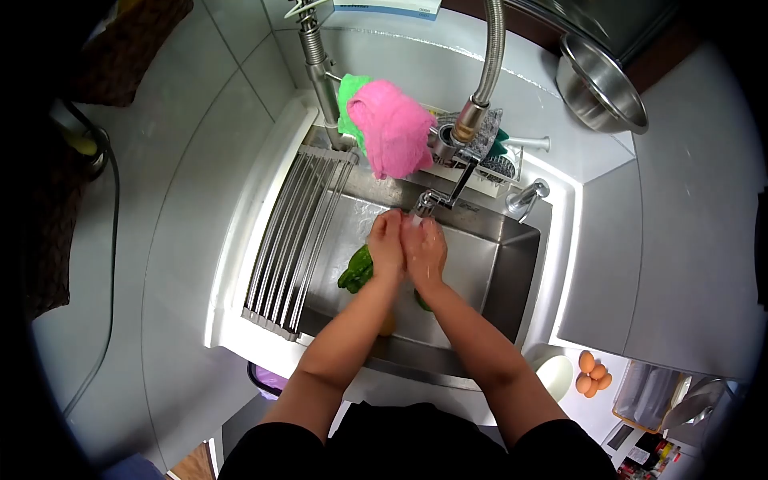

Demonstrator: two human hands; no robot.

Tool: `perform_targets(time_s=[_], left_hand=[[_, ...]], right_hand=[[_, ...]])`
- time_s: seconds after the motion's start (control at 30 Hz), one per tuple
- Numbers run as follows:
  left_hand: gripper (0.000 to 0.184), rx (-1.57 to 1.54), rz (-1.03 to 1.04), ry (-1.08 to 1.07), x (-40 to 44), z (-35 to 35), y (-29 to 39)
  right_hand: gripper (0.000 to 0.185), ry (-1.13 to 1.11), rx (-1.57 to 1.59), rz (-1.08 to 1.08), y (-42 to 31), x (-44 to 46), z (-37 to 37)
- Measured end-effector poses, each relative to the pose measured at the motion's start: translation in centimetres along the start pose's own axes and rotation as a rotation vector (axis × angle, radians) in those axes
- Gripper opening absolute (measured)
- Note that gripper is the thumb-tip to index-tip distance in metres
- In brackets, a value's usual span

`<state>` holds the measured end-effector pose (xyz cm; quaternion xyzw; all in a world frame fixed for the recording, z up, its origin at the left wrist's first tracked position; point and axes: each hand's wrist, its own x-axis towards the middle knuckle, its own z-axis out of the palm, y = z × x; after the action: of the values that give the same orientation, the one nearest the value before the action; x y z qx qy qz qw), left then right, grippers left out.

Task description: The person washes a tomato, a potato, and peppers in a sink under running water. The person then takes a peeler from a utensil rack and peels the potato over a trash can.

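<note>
Side by side beneath the faucet (426, 205), both hands are in the stream of water over the metal sink (468, 272). My left hand (387, 245) has its fingers curled in against the other hand; whatever they hold, if anything, is hidden. Wet and cupped, my right hand (426, 250) touches it, fingers apart and pointing up toward the spout. A green pepper (358, 270) lies in the sink just left of my left wrist. Part of another green vegetable (422, 301) shows between my forearms. A yellowish round item (388, 324) is partly covered by my left forearm.
A slatted drying rack (300, 240) spans the sink's left side. Pink (390, 128) and green cloths hang behind the sink near a flexible hose (494, 48). A metal bowl (600, 84) stands at back right. Several eggs (592, 374) and a pale bowl (554, 376) sit at front right.
</note>
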<state>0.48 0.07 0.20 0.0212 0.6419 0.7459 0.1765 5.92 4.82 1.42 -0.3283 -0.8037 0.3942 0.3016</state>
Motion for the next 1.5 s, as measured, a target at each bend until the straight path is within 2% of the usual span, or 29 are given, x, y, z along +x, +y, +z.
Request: perform_targets(time_s=[0.07,0.13,0.17,0.2,0.23,0.27,0.33,0.47,0.53,0.57,0.6,0.63,0.67,0.73,0.77,0.8,0.87,0.97,1.07,1.1,1.13,1.17,1.23,1.27,1.3,1.33,1.37,1.47,1.5], left_hand=[[0.015,-0.647,-0.573,-0.126,0.6,-0.3,1.8],[0.017,-0.624,-0.745,-0.142,0.1,0.2,3.8],[0.017,-0.556,-0.591,-0.094,-0.8,0.8,4.1],[0.018,-0.486,-0.438,-0.047,-1.3,1.1,4.3],[0.018,-0.403,-0.348,-0.014,-1.0,1.2,3.4],[0.018,-0.402,-0.347,-0.019,-0.8,1.0,2.5],[0.013,0.495,0.557,0.056,-1.3,0.4,2.1],[0.013,0.688,0.859,-0.109,-1.4,-0.6,2.3],[0.013,0.366,0.435,-0.069,-1.5,-0.6,1.6],[0.013,0.368,0.428,-0.073,-1.3,-0.5,1.6],[0.012,0.000,0.052,-0.097,-0.9,-0.2,2.2],[0.012,-0.367,-0.326,-0.111,-0.5,0.0,2.4],[0.012,-0.364,-0.334,-0.114,0.0,-0.2,2.5],[0.016,-0.526,-0.707,-0.401,0.9,-1.1,2.7],[0.022,-0.402,-0.487,-0.270,0.3,-0.5,2.4],[0.022,-0.400,-0.489,-0.271,-0.1,-0.3,2.8],[0.023,-0.266,-0.212,-0.216,-0.5,0.2,3.8],[0.022,-0.468,-0.441,-0.201,0.0,-0.2,4.5],[0.021,-0.532,-0.474,-0.152,-0.7,-0.1,4.1],[0.021,-0.531,-0.478,-0.158,-0.8,0.0,2.8],[0.022,-0.219,-0.143,-0.157,-1.0,0.3,1.0],[0.022,0.094,0.192,-0.151,-1.2,0.3,-0.6],[0.022,0.177,0.248,-0.143,-2.1,0.5,1.0],[0.021,0.260,0.301,-0.131,-2.4,0.5,1.6],[0.021,0.257,0.295,-0.134,-2.2,0.5,1.6],[0.022,-0.104,-0.010,-0.109,-1.6,0.3,1.6],[0.022,-0.461,-0.318,-0.081,-1.3,0.2,1.6],[0.025,-0.635,-0.513,-0.107,-1.7,-0.2,-0.1],[0.029,-0.643,-0.587,-0.103,-1.5,-0.6,-1.3]], right_hand=[[0.026,0.095,-0.023,-0.195,-2.4,-0.3,-1.3],[0.028,0.168,0.012,-0.430,-2.4,-0.3,-1.9],[0.028,0.168,0.015,-0.431,-2.3,-0.1,-1.7],[0.030,0.105,0.085,-0.217,-1.9,0.1,-1.3],[0.032,0.043,0.152,-0.002,-1.3,0.4,-0.8],[0.032,0.049,0.152,-0.002,-0.1,0.9,-0.1],[0.029,-0.151,0.491,0.497,2.2,1.5,0.9],[0.030,-0.127,0.643,0.623,2.4,1.0,1.3],[0.032,-0.116,0.734,0.714,1.1,0.6,0.5],[0.032,-0.160,0.526,0.558,-0.1,0.2,-0.9],[0.032,-0.155,0.525,0.569,0.1,-0.4,-1.0],[0.034,-0.058,0.332,0.156,0.2,-1.0,-1.1],[0.039,0.034,0.129,-0.255,0.3,-1.4,-1.2],[0.053,0.045,0.114,-0.374,0.0,-1.7,-1.3],[0.058,0.034,0.108,-0.351,0.1,-1.7,-1.2],[0.064,0.025,0.101,-0.328,0.0,-1.7,-1.2],[0.072,-0.069,0.108,-0.254,-0.2,-1.5,-1.5],[0.055,0.061,0.127,-0.278,-0.7,-1.4,-1.3],[0.034,0.020,0.259,-0.008,0.5,0.4,-0.5],[0.028,0.030,0.451,0.256,1.3,1.1,0.2],[0.023,0.039,0.640,0.522,1.4,1.4,0.3],[0.023,0.041,0.636,0.525,1.6,1.5,0.1],[0.024,0.068,1.111,0.767,0.7,2.0,-0.6],[0.024,0.069,1.109,0.769,0.6,1.7,-0.6],[0.026,-0.013,0.859,0.563,0.7,1.1,-0.4],[0.028,-0.092,0.605,0.356,0.9,0.4,-0.1],[0.025,0.080,0.531,0.194,1.7,-0.6,1.3],[0.021,0.070,0.171,0.116,-0.3,-1.1,-1.6],[0.019,0.113,0.229,0.234,-1.0,-1.0,-2.0]])
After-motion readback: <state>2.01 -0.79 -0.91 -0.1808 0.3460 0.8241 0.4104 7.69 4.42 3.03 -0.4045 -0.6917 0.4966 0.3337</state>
